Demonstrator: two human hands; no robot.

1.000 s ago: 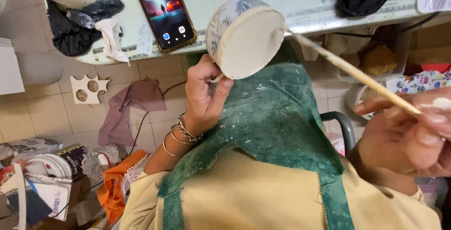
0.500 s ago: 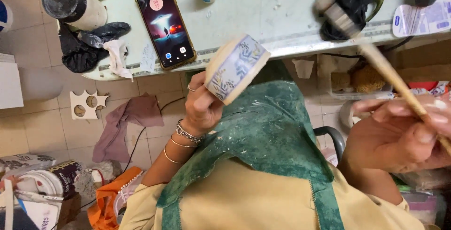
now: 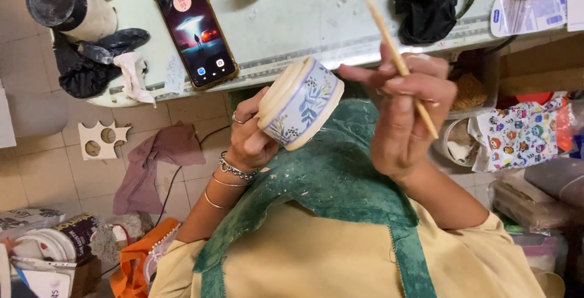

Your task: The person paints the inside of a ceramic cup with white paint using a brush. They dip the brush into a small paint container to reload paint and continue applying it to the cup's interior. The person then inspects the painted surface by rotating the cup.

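Round box (image 3: pixel 301 103) now tilted in left grip (image 3: pixel 252 140)

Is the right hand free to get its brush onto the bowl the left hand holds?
Probably yes. The right hand grips the brush right beside the bowl, which the left hand holds up with its painted side toward it; nothing lies between them.

The thin wooden stick (image 3: pixel 395 51) runs out of view at the top edge, its far tip unseen. The left hand (image 3: pixel 252 137) covers the near side of the painted round pot (image 3: pixel 301 103), hiding its inside. A dark garment (image 3: pixel 435 0) on the far table is cropped at the top.
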